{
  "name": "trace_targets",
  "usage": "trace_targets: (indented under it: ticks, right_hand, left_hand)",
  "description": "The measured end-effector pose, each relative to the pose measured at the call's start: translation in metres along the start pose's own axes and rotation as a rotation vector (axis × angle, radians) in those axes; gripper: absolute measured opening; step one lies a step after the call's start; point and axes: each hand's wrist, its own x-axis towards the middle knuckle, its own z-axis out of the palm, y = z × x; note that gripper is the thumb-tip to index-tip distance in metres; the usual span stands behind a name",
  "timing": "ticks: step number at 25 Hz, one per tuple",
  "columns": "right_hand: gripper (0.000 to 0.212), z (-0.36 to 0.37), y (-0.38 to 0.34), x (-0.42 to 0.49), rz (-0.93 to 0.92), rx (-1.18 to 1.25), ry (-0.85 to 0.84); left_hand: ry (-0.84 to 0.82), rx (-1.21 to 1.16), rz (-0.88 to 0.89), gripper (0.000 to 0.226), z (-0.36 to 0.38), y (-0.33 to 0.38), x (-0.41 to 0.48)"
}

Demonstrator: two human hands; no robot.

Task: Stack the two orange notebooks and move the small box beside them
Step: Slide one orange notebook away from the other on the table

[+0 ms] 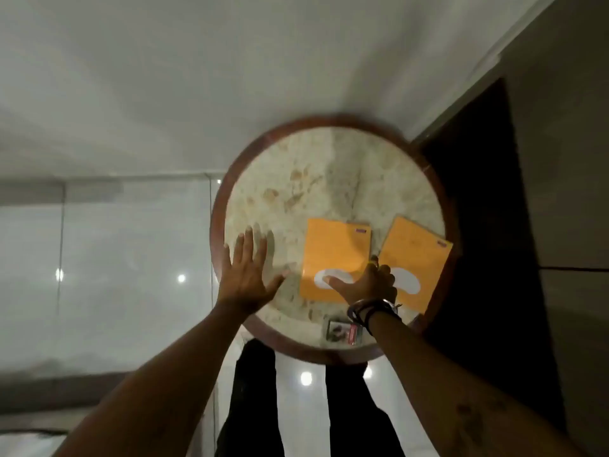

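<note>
The left hand (245, 275) lies flat and palm-down on the round marble surface (329, 166), fingers spread wide and gripping nothing, just left of the left orange notebook (333, 255). The right hand (365, 283), bangles at the wrist, reaches between the two notebooks with its thumb stretched onto the left one's near corner and fingers curled at its right edge; whether it grips I cannot tell. The right orange notebook (415, 258) lies tilted just beside, and the small box (341, 331) sits at the near rim under that wrist.
</note>
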Motion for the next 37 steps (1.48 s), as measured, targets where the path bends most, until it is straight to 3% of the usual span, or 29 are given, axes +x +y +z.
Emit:
trace_targets:
  ticks: [5,12,16,21,27,31,35,37]
  right_hand:
    - [0.128,0.050,-0.007,0.046,0.080,-0.042,0.145]
    - [0.114,0.052,-0.010,0.063,0.187,0.131,0.121]
    - [0.084,0.038,-0.010,0.075,0.178,0.372,0.106]
    - [0.049,-0.007,-0.019,0.085,0.022,0.727,0.158]
    - [0.048,-0.038,-0.043,0.132,-0.161,0.819,0.083]
    - [0.050,-0.033,-0.066,0.162,-0.150,0.780,0.045]
    - [0.064,-0.019,-0.073,0.173,-0.109,0.639,0.115]
    - [0.059,-0.012,-0.072,0.173,-0.098,0.571,0.173]
  left_hand:
    - [0.040,0.013,-0.048,0.099,0.072,-0.013,0.033]
    - [0.115,0.051,-0.064,0.103,0.085,-0.016,0.034]
    - [0.107,0.068,-0.066,0.104,0.085,-0.015,0.034]
    - [0.114,0.084,-0.071,0.103,0.086,-0.015,0.035]
    - [0.134,0.095,-0.069,0.104,0.090,-0.019,0.034]
    - [0.128,0.090,-0.068,0.104,0.091,-0.019,0.035]
    - [0.124,0.090,-0.067,0.105,0.091,-0.020,0.035]
    - [0.127,0.082,-0.066,0.105,0.091,-0.020,0.034]
